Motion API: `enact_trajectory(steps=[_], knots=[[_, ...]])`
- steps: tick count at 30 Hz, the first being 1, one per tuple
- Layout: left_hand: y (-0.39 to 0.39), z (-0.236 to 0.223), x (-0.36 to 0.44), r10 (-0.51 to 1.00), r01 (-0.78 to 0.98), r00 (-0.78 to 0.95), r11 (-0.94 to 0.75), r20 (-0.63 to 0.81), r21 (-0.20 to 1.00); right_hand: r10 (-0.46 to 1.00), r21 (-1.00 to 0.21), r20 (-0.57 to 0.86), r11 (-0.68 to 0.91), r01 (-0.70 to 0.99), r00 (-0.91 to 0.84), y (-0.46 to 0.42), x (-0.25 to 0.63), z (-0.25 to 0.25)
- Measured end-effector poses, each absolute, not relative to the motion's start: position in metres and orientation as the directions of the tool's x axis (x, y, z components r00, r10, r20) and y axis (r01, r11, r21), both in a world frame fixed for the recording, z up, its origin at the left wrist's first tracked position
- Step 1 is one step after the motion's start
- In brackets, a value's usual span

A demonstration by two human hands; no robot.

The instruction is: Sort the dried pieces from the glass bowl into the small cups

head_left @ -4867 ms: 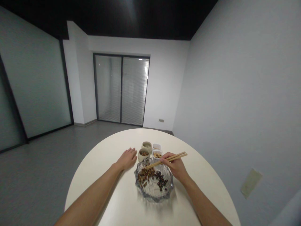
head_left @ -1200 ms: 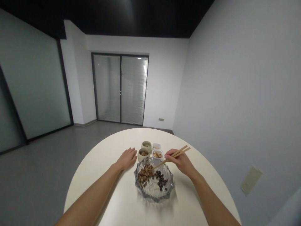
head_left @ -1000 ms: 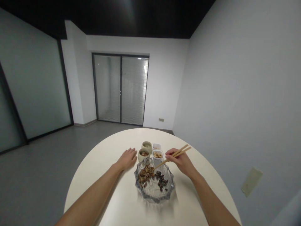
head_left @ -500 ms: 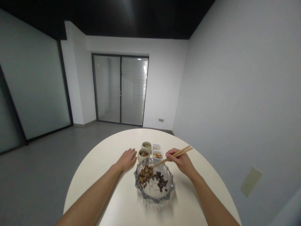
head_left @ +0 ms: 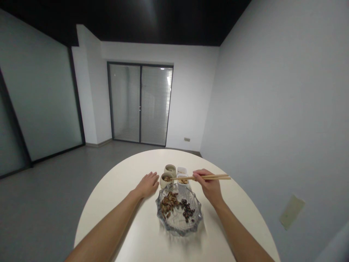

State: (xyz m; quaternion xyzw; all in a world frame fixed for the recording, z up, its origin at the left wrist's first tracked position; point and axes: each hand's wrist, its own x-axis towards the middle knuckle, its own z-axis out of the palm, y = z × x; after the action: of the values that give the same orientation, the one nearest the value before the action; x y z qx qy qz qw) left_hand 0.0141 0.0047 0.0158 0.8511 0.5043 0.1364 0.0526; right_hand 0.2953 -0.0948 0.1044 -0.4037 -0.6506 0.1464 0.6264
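Swung over from the glass bowl (head_left: 179,230) to the mouth of the near cup (head_left: 164,185), just beside the flat, unladen left hand (head_left: 148,183), with chopsticks (head_left: 185,178) pinched in the right hand (head_left: 209,185), showing work apparently partway: some brown pieces (head_left: 167,179) already in that cup, more left alongside dark pieces (head_left: 187,210) in the bowl between the hands.

1. Your left forearm (head_left: 109,223) is bare and slants in from the bottom edge, reaching forward and to the right.
2. Your left hand (head_left: 148,184) lies palm down, fingers extended forward and loosely together.
3. Your right forearm (head_left: 240,231), also bare, enters from the lower right and angles forward and to the left.
4. Your right hand (head_left: 208,182) is bent into a pinch grip, thumb and forefinger pointing left.
5. Your hands are well apart, reaching about equally far forward.
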Motion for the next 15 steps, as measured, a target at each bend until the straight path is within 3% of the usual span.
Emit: enact_trajectory(steps=[5, 15], knots=[[0.004, 0.016, 0.014, 0.871, 0.843, 0.455, -0.488, 0.183, 0.228, 0.669, -0.653, 0.737, 0.668, 0.357, 0.096, -0.088, 0.276, 0.1], [0.008, 0.011, 0.014, 0.867, 0.838, 0.458, -0.495, 0.199, 0.231, 0.74, -0.689, 0.671, 0.645, 0.331, -0.044, -0.079, 0.263, 0.081]])
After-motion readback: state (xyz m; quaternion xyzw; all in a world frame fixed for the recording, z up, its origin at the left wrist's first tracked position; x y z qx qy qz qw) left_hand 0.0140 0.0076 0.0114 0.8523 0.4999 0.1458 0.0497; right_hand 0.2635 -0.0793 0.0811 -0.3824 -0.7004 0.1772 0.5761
